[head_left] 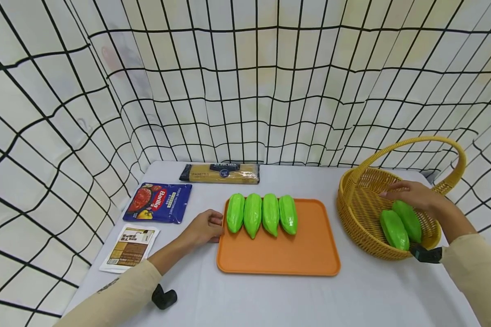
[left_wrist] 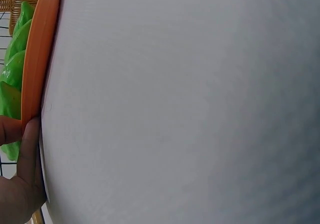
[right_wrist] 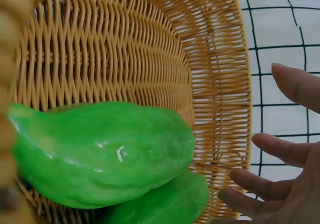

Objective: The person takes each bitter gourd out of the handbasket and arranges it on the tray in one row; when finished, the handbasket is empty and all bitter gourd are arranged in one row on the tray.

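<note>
- Four glossy green oblong fruits (head_left: pixel 253 215), my left hand (head_left: pixel 204 227) pinching their orange rectangular tray (head_left: pixel 278 255)
- My right hand (head_left: pixel 418 196) (fingers apart) above a tan wicker basket (head_left: pixel 360 234)

The desk (head_left: pixel 270 297) has a white top. Along its far edge, left of the middle, lies a clear pack of spaghetti (head_left: pixel 200 175), its length following that edge. Near the far left corner, beside the left edge, a blue Barilla pouch (head_left: pixel 176 210) lies flat. Just nearer along the left edge is a white pouch (head_left: pixel 145 236) with a brown label, slightly askew. Around the desk's middle sits an orange tray (head_left: pixel 278 256), its long sides roughly parallel to the far edge. A wicker basket (head_left: pixel 348 213) with a raised handle stands toward the far right corner, near the right edge.
</note>
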Available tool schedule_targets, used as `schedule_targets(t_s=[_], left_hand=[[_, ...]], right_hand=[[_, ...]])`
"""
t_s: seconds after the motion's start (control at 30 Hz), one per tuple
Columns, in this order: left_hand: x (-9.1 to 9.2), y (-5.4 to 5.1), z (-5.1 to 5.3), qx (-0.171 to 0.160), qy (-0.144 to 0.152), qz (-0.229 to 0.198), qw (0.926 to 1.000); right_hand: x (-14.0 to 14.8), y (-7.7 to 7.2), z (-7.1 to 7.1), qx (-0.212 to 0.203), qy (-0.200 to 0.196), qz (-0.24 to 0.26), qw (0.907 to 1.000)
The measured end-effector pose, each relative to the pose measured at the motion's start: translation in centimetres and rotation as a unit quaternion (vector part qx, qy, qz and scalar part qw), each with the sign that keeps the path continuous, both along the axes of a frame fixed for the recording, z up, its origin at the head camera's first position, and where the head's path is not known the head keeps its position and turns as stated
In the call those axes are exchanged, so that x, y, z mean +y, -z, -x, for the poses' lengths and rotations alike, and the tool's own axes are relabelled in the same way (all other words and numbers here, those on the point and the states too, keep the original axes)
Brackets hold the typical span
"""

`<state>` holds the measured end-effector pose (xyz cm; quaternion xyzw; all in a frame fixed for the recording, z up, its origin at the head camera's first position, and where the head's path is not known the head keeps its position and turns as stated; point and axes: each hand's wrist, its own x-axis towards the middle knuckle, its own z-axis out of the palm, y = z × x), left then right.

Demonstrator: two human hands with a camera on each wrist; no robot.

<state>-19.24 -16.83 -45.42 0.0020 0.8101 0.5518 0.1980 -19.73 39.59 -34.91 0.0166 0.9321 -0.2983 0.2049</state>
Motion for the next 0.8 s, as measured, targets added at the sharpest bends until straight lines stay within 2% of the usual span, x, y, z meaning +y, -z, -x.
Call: schedule_targets(t_s=[0.3,0.43,0.67,0.8], left_hand=[[0.0,-0.1,0.1,-0.006,-0.007,0.01,0.9999],[0.0,0.0,0.2,-0.007,-0.012,0.012,0.9998],[0.0,0.1,0.2,-0.008,-0.015,0.01,0.9998],[0.0,0.1,0.1,-0.006,-0.014,0.008,0.9998]], right_hand=[[0.4,0.5,1.6,-0.076,0.029,0.025,0.9963],[0.5,0.6,2.2,-0.082,0.027,0.03,0.9958],[-0.2,1.2,3.2,-0.093,0.011,0.073,0.9929],[-1.0,1.5,3.7,-0.091,-0.007,0.061,0.9939]])
